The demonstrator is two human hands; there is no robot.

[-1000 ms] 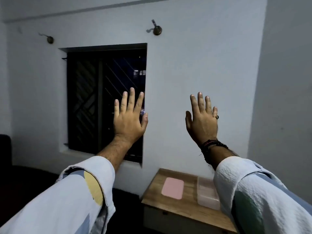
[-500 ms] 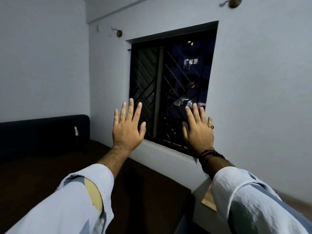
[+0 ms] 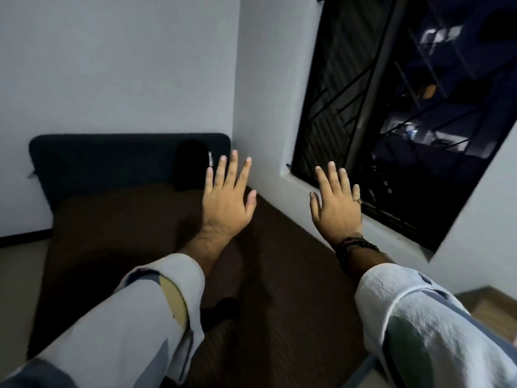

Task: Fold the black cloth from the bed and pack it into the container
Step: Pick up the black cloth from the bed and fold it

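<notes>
Both hands are raised in front of me with fingers spread and nothing in them. My left hand (image 3: 228, 198) hovers over the far part of the bed (image 3: 112, 233), which has a dark brown cover. My right hand (image 3: 337, 207), with a ring and dark wrist beads, is up in front of the window sill. A small piece of black cloth (image 3: 219, 310) lies on the bed just right of my left sleeve, partly hidden by it. The container is out of view.
A dark headboard (image 3: 112, 158) stands against the far wall with a black pillow (image 3: 191, 165) leaning on it. A barred window (image 3: 405, 107) fills the right wall. A corner of a wooden table (image 3: 492, 306) shows at the lower right.
My view has swung left and down, from the window wall and the table with the container to the bed. Both hands stayed raised and spread.
</notes>
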